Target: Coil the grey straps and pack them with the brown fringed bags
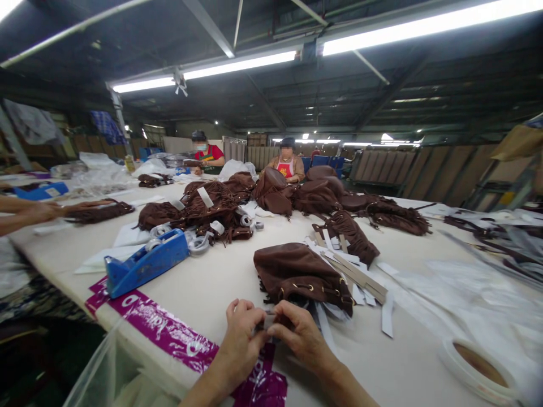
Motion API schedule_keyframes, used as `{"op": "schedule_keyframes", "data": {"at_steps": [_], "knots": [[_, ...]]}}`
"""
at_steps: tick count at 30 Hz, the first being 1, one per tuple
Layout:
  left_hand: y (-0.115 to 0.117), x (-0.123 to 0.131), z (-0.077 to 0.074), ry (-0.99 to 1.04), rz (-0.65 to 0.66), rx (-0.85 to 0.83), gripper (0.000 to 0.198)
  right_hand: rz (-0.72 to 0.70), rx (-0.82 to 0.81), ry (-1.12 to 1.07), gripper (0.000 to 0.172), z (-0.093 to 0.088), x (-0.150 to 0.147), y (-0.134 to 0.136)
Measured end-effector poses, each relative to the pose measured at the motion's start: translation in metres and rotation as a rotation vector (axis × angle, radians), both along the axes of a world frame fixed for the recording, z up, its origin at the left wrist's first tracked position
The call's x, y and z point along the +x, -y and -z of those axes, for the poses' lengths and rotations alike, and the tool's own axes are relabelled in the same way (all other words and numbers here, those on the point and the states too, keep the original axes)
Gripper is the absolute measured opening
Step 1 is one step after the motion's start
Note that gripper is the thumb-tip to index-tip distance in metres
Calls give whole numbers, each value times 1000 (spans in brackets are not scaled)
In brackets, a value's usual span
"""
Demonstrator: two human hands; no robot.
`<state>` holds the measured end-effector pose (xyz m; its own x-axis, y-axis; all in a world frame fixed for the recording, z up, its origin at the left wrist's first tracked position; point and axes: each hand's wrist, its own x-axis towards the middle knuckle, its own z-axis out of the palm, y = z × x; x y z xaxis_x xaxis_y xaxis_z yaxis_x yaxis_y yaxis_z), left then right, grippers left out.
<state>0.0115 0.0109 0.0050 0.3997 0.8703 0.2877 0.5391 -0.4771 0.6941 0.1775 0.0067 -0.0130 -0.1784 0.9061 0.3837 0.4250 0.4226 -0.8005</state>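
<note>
Workshop interior, dark roof overhead, long tube lights (424,28) lit. Two people seated across the far side: one in a red top with green apron (210,158), one with a red apron front (285,164). Pale table (224,277) fills most of the view, heaped along its middle with dark brown bags (314,195), many fringed.

Near edge: left hand (244,328) and right hand (299,333) meet fingertip to fingertip. Grip on both sides closed in a pinch over a small greyish piece (259,327); mostly hidden by fingers, too small to identify. Just beyond the hands, one brown bag (297,265) lies on the table, gold eyelets along the edge toward the person, fringe at its left end.

Left of hands: purple printed strip (161,328) along the table edge; blue tape dispenser (150,260) touching its far end. Right: loose pale strips (387,316) beside the bag, clear plastic (479,294), large tape roll (450,362) lying flat.

Far left: co-worker's forearm (29,212) reaches in, hand at a fringed brown piece (102,212).
</note>
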Motion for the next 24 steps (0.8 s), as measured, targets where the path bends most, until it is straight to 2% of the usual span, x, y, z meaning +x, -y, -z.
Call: {"op": "schedule_keyframes", "data": {"at_steps": [3, 6, 13, 20, 24], "knots": [[-1, 0, -2, -10, -32, 2, 8, -34, 16, 25, 7, -3, 2, 2], [-2, 0, -3, -4, -54, -20, 6, 17, 64, 34, 12, -2, 0, 3], [-18, -4, 4, 127, 52, -197, 17, 83, 167, 42, 14, 1, 1, 1], [-22, 5, 14, 169, -51, -225, 8, -48, 248, 162, 21, -1, 7, 3], [-25, 9, 17, 302, -9, -335, 8, -122, 279, 288, 24, -5, 14, 3]]}}
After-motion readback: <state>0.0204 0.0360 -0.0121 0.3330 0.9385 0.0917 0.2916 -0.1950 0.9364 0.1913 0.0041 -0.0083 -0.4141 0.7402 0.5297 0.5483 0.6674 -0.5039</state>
